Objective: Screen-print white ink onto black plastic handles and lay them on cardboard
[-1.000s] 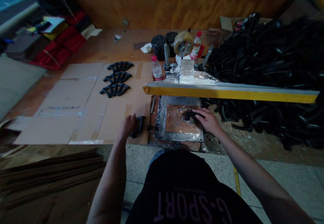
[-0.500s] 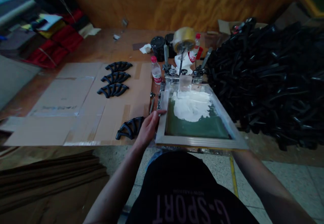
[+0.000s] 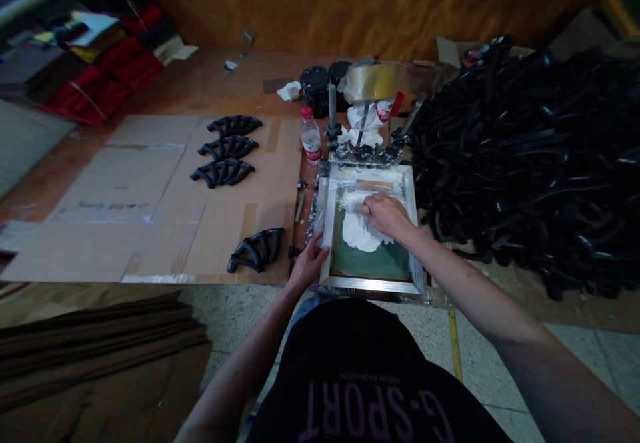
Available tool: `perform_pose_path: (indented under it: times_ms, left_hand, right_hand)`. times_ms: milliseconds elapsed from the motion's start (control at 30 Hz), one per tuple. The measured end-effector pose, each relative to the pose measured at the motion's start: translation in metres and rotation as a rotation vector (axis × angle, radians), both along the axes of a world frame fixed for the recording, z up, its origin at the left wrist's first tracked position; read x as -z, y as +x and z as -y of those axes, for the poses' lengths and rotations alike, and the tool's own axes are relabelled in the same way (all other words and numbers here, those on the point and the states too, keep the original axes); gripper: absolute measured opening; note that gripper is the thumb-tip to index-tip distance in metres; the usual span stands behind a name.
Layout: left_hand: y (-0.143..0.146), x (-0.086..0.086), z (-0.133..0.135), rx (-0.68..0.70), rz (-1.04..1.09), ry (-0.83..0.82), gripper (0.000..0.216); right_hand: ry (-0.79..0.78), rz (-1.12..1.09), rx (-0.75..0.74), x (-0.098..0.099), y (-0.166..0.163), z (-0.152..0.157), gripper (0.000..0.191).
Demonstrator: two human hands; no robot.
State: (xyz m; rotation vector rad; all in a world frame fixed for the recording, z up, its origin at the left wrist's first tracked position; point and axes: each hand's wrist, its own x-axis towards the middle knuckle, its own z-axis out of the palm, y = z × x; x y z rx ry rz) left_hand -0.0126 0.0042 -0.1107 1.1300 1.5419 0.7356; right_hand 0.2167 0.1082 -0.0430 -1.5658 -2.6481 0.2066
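Note:
A screen printing frame [image 3: 327, 273], metal-edged with a green mesh, lies flat in front of me. White ink [image 3: 361, 235] is spread over the upper and middle mesh. My right hand [image 3: 389, 216] is closed round a pale squeegee [image 3: 361, 209] in the ink; the hand hides much of it. At the frame's left edge, my left hand [image 3: 307, 266] has its thumb and fingers on the side rail. Left of it, a group of curved black plastic pieces [image 3: 256, 249] lies on flattened cardboard [image 3: 170, 249], with three more groups [image 3: 227, 146] farther back.
A large heap of black pieces [image 3: 520, 163] crowds the right side. Behind the frame stand clamps [image 3: 333, 113], a roll of tape [image 3: 375, 81] and black tubs [image 3: 314, 89]. A red-capped bottle [image 3: 311, 137] stands to the left. Red bundles [image 3: 117, 79] lie at far left.
The screen frame has gone from tilted up to lying flat. My right hand has moved from beneath its right corner onto the squeegee. My left hand has slid slightly down the left edge.

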Motion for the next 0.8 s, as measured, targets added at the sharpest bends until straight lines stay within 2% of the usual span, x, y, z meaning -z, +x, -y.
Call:
perform_pose_path:
  times_ms: [133,200,233,300,367,433,500,567,633,700,800]
  left_hand:
    - [0.002,0.0,0.001,-0.042,0.01,-0.027,0.056]
    - [0.002,-0.001,0.001,-0.044,0.01,-0.032,0.056]
    - [0.002,-0.002,0.0,-0.038,0.011,-0.03,0.055]
    - [0.002,-0.004,0.0,-0.028,0.012,-0.022,0.055]
    - [0.002,-0.005,0.0,-0.025,0.016,-0.022,0.055]
    - [0.003,-0.006,0.0,-0.025,0.023,-0.027,0.055]
    - [0.003,-0.008,0.001,-0.024,0.03,-0.036,0.056]
    - [0.003,-0.011,0.001,-0.018,0.038,-0.043,0.057]
    - [0.001,-0.018,0.0,0.008,0.069,-0.046,0.061]
    - [-0.001,-0.03,-0.001,0.03,0.142,-0.056,0.068]
    - [-0.003,-0.06,-0.003,0.014,0.26,-0.024,0.068]
  right_hand:
    - [-0.028,0.019,-0.336,-0.001,0.019,0.036,0.016]
    - [-0.086,-0.02,-0.429,-0.008,0.022,0.04,0.017]
    - [-0.107,-0.041,-0.43,-0.012,0.022,0.039,0.016]
    - [-0.086,-0.061,-0.338,-0.015,0.018,0.038,0.014]
    - [-0.002,-0.04,-0.238,-0.01,0.013,0.042,0.017]
    - [0.056,-0.012,-0.254,-0.002,0.012,0.053,0.023]
    - [0.035,-0.008,-0.314,0.003,0.014,0.061,0.024]
    - [-0.001,-0.043,-0.274,0.002,0.015,0.057,0.02]
    - [0.004,-0.105,-0.154,-0.007,0.011,0.038,0.025]
    - [0.035,-0.165,-0.036,-0.021,0.006,0.009,0.04]
    - [0.059,-0.225,0.109,-0.045,0.014,-0.035,0.06]
